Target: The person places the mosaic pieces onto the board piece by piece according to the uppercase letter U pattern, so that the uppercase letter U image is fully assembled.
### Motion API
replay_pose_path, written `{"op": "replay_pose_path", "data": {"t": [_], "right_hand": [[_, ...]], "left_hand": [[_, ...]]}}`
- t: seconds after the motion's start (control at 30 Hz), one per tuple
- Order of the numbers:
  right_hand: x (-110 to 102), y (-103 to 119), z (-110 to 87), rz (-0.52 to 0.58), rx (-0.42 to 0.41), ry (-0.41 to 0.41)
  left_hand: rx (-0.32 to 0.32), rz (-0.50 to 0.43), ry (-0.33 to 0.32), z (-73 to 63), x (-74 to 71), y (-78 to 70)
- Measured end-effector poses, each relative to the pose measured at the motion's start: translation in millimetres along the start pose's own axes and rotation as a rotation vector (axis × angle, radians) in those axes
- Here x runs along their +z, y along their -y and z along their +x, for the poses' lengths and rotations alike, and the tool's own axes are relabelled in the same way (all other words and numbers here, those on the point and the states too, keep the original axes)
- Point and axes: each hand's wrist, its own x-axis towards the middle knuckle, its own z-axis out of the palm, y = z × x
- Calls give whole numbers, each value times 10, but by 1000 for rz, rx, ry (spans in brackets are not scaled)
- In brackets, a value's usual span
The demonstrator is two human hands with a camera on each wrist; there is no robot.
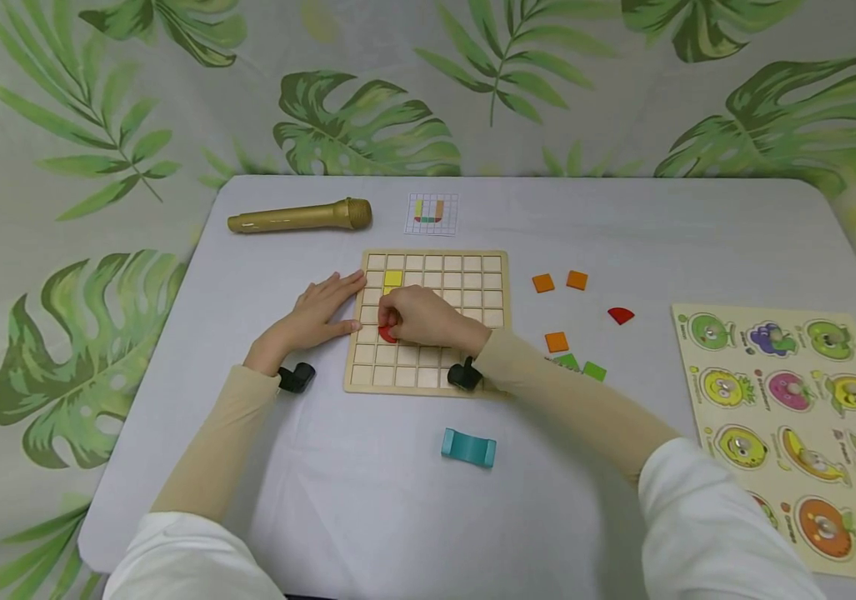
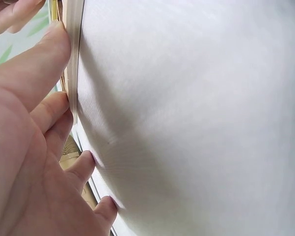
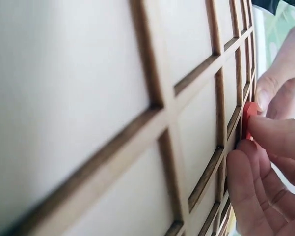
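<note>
Red piece pinched at the grid, left hand at the rim

The red piece [image 1: 387, 334] sits between the thumb and fingers of the right hand [image 1: 425, 317], in the second column from the left of the wooden grid board [image 1: 405, 377]. Just beyond the grip, up the same column, lies a yellow square [image 1: 393, 277]. Whether the piece is fully down in its cell cannot be told, since the fingers hide part of it.

To seat it well, the person would do best to square its straight sides to the cell walls, keep the curved side turned as on the pattern card [image 1: 431, 214] beyond the grip, then press flat with one fingertip. Forcing it at a tilt could wedge it on a divider.

The right forearm slants in from the near right, over the board's near right corner, with the fingers curled down to the piece. Left of the grip, the left hand [image 1: 312, 310] lies with its fingers extended and holds nothing; thumb and forefinger touch the board's left edge, a good brace against sliding.
</note>
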Motion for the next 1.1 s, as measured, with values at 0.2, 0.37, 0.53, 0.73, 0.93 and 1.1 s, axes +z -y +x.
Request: {"op": "replay_pose_path", "data": {"t": [0.2,0.37,0.53,0.73,0.93,1.1], "right_hand": [[-6,2,-7,-32,35,2],[-26,-39,-49,82,35,-6],[-128,-147,-146,256,39,-32],[-339,-383,-357,343,94,-50],[-557,-701,-716,400,148,-59],[-728,-961,-1081,440,200,-69]], "left_hand": [[4,-6,-9,-2,0,6],[-5,3,-4,8,3,3],[-8,5,-10,15,14,10],[-3,9,-9,18,12,12],[-17,6,10,25,15,20],[-26,-3,18,26,8,15]]}}
